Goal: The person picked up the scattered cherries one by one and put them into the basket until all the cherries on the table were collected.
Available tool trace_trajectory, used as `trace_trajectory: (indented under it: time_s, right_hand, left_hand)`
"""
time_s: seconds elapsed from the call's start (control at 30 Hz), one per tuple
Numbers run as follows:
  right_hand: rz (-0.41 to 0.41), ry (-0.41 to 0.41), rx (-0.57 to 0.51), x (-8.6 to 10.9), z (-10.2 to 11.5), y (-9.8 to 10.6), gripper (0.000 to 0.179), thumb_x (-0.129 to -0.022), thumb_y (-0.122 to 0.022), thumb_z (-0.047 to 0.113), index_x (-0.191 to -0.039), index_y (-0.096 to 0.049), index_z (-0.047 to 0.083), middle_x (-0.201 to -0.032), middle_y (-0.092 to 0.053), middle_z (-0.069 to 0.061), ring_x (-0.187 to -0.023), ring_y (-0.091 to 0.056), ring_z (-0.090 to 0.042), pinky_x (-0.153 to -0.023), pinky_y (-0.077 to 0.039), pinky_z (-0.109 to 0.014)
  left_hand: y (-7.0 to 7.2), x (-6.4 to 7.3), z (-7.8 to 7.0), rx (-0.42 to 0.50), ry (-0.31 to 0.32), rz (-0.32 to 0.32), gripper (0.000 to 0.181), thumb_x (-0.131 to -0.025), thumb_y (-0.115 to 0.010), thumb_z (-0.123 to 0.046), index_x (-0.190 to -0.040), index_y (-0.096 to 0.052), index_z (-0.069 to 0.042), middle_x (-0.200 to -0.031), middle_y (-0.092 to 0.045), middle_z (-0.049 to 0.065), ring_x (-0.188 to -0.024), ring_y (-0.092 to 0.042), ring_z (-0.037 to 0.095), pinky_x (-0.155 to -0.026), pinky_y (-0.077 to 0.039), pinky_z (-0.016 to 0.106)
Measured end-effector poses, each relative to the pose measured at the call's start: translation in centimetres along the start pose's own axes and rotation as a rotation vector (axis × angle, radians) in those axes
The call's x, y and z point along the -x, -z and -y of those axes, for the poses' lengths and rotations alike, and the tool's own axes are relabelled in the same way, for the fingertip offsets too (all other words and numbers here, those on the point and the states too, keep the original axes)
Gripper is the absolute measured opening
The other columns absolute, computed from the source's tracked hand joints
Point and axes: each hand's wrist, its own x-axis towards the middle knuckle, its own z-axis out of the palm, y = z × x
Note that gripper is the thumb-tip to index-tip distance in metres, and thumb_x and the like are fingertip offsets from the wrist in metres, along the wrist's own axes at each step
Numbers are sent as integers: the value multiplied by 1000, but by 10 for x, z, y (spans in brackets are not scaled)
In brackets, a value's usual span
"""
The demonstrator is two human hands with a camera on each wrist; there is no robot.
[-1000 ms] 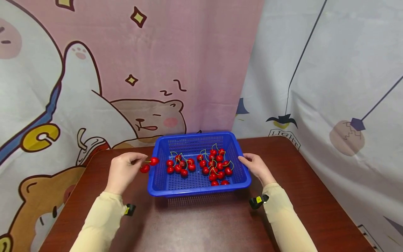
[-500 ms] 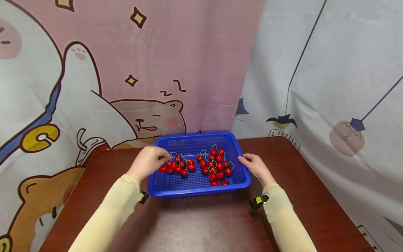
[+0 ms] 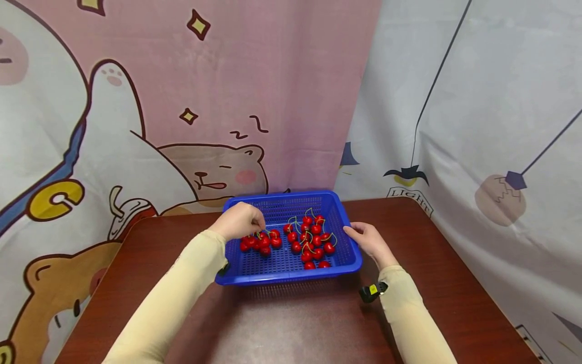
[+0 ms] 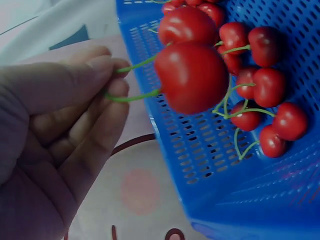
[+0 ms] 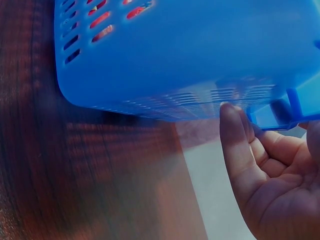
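Between thumb and fingertips, my left hand [image 3: 241,221] pinches the green stems of a pair of red cherries [image 4: 192,77], which hang over the left part of a blue plastic basket [image 3: 282,277]. Other cherries [image 4: 270,87] lie below them on the basket's perforated floor, as the left wrist view shows. A second cluster of cherries [image 3: 313,237] fills the basket's right half. My right hand [image 3: 369,241] grips the right rim, thumb on top; in the right wrist view its fingers [image 5: 235,140] curl under the rim beside the outer wall.
The basket stands on a dark reddish-brown table [image 3: 291,323], near its back edge. Behind hangs a cartoon-printed curtain [image 3: 313,101]. A small black wrist camera [image 3: 373,291] sits on my right wrist.
My left hand has carried the pair of cherries rightward, from beyond the left rim to above the left cluster in the basket. My right hand stays on the rim.
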Motion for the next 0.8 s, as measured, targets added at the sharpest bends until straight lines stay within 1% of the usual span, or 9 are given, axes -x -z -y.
trace_trajectory:
  time_s: [0.17, 0.3, 0.4, 0.5, 0.63, 0.8]
  right_hand:
    - [1, 18, -1, 1, 1, -1, 48, -100, -60, 29, -127, -58, -10, -102, -70, -21, -79, -71, -25, -72, -58, -36]
    - [-2, 16, -12, 1, 1, -1, 47, -99, -61, 28, -127, -59, -9, -101, -70, -21, -79, -71, -26, -71, -58, -36]
    - [-3, 20, -9, 1, 1, 0, 47, -99, -61, 29, -127, -59, -10, -101, -70, -21, -78, -71, -24, -71, -58, -36]
    - [-4, 30, -8, 0, 0, 0, 47, -99, -61, 29, -126, -59, -10, -100, -70, -20, -77, -70, -23, -71, -58, -35]
    - [-6, 37, 0, 0, 0, 0, 47, -99, -61, 29, -125, -59, -10, -100, -70, -20, -77, -70, -22, -71, -58, -35]
    - [-12, 19, 1, 1, 1, 0, 45, -99, -61, 29, -125, -60, -8, -101, -70, -20, -78, -70, -23, -72, -58, -36]
  left_hand:
    - [-7, -11, 7, -1, 19, 120, 17, -80, -76, 2, -74, -77, -14, -77, -71, -7, -69, -60, 7, -69, -53, 29]
    - [-11, -16, 11, 8, 7, 177, 13, -75, -76, 4, -75, -77, -9, -74, -69, -7, -65, -58, 7, -66, -52, 27]
    - [-14, -17, 13, 17, 41, 220, 12, -74, -76, 5, -75, -77, -7, -72, -68, -7, -63, -56, 7, -62, -50, 26]
    - [-18, -17, 14, 12, 88, 267, 11, -75, -76, 4, -75, -77, -8, -71, -67, -7, -61, -55, 8, -59, -49, 25]
    - [-23, -17, 15, 6, 120, 310, 11, -78, -77, 3, -74, -76, -8, -71, -66, -6, -60, -54, 9, -57, -48, 24]
    - [-28, -17, 17, 3, 132, 329, 14, -77, -76, 5, -73, -76, -8, -72, -66, -6, -59, -54, 8, -56, -47, 23]
